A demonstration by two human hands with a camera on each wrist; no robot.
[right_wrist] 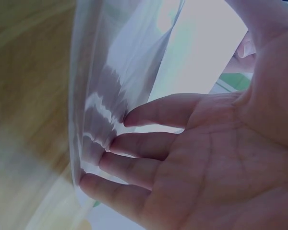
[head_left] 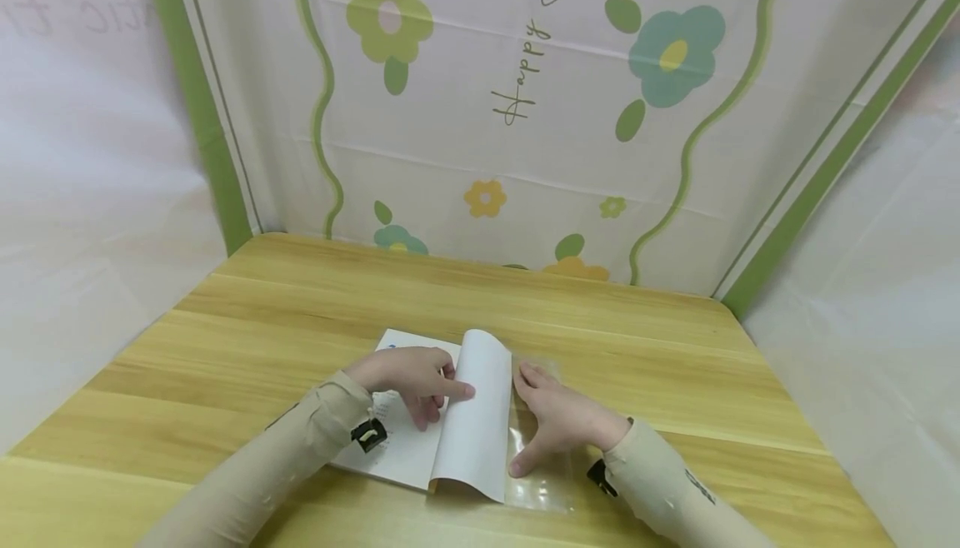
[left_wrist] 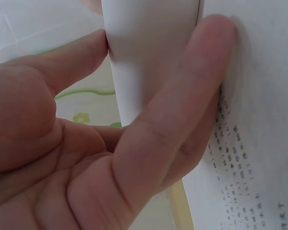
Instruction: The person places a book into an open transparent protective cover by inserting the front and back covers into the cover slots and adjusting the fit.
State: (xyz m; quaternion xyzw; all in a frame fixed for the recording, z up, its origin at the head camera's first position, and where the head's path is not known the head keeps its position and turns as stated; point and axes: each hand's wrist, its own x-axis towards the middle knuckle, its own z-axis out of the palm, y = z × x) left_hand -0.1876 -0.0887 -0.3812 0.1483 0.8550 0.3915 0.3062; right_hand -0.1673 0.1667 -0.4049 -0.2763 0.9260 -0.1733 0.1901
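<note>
A book with a white cover flap [head_left: 480, 415] lies on the table, its printed page [head_left: 401, 452] showing at the left. My left hand [head_left: 416, 377] has its thumb on the flap's outer side and its fingers by the page; in the left wrist view the flap [left_wrist: 149, 52] stands between thumb and fingers. Clear plastic film [head_left: 551, 490] extends from the book's right side. My right hand [head_left: 558, 419] rests on it with spread fingers; the right wrist view has the fingertips touching the shiny film [right_wrist: 103, 100].
The wooden table [head_left: 315, 298] reaches back to a hanging cloth [head_left: 450, 123] with printed flowers. White cloth also hangs on the left and right sides.
</note>
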